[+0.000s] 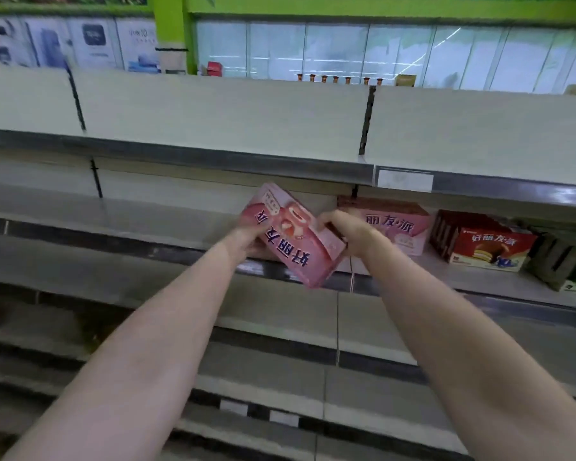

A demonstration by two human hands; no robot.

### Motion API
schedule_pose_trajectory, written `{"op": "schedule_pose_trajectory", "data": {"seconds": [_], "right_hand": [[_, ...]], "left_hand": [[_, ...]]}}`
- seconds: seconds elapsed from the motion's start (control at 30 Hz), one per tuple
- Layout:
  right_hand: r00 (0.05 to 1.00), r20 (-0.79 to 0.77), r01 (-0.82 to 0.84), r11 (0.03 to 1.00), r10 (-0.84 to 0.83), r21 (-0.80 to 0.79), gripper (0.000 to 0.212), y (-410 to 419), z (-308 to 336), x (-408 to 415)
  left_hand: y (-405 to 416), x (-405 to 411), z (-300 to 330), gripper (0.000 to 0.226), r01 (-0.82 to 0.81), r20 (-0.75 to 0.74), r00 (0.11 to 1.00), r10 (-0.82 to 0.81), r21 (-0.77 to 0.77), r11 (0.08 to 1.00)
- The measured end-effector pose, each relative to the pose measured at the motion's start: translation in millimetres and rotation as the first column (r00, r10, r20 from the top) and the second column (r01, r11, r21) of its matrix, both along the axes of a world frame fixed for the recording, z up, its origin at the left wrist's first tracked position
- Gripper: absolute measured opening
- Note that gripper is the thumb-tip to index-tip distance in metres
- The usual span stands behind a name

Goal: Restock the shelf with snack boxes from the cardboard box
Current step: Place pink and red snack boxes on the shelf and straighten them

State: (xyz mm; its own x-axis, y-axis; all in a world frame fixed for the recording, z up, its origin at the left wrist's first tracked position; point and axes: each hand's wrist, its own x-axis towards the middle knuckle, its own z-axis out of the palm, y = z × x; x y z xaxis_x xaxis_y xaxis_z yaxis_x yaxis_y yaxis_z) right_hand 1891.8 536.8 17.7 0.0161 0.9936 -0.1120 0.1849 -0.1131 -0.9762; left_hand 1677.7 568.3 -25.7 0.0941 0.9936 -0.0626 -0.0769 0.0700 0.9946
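Note:
I hold a pink snack box (291, 241) tilted, its print upside down, in front of the second shelf (167, 214). My left hand (251, 239) grips its left side from below. My right hand (348, 232) grips its right edge with curled fingers. Behind my right hand a second pink snack box (401, 224) stands on that shelf. The cardboard box is out of view.
Right of the pink box on the shelf stand a red snack box (486, 242) and a dark green box (566, 267). The top shelf (213, 118) carries a white price label (404, 179) on its rail. Lower shelves (273, 314) run below my arms.

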Motion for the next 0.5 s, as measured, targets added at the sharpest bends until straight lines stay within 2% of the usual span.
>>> {"op": "schedule_pose_trajectory", "data": {"seconds": [0.03,0.07,0.17,0.27,0.33,0.4,0.5], "right_hand": [[0.999,-0.039,-0.004,1.0,0.003,-0.022,0.074,4.5,-6.1,-7.5],[0.997,-0.073,0.003,0.999,-0.005,-0.037,0.074,5.4,-10.2,-16.0],[0.998,-0.057,0.018,1.0,-0.019,-0.016,0.022,-9.7,-14.9,-37.6],[0.999,0.009,-0.05,0.999,0.05,-0.006,0.003,-13.9,-20.8,-43.6],[0.986,0.138,-0.095,0.995,0.09,0.031,0.012,-9.2,-22.3,-43.1],[0.956,0.288,-0.081,0.992,0.051,0.093,0.022,-4.3,-18.9,-41.3],[0.89,0.451,-0.039,0.979,-0.057,0.202,0.016,1.8,-14.0,-35.1]], "left_hand": [[-5.7,0.4,1.0,0.032,0.013,0.029,1.0,-0.013,-0.013,1.0],[-11.7,1.8,3.1,0.027,0.023,0.046,0.999,-0.022,-0.033,0.999],[-18.6,3.5,2.7,0.028,0.037,0.104,0.994,-0.028,-0.087,0.996],[-16.6,-5.0,-1.5,0.023,-0.019,0.092,0.995,0.026,-0.078,0.997],[-11.0,-13.5,-2.1,0.026,-0.075,0.037,0.996,0.078,-0.062,0.995],[-11.0,-18.8,3.0,0.045,-0.116,-0.043,0.993,0.113,-0.051,0.992],[-13.5,-22.2,15.1,0.057,-0.164,-0.222,0.962,0.156,-0.017,0.986]]}}
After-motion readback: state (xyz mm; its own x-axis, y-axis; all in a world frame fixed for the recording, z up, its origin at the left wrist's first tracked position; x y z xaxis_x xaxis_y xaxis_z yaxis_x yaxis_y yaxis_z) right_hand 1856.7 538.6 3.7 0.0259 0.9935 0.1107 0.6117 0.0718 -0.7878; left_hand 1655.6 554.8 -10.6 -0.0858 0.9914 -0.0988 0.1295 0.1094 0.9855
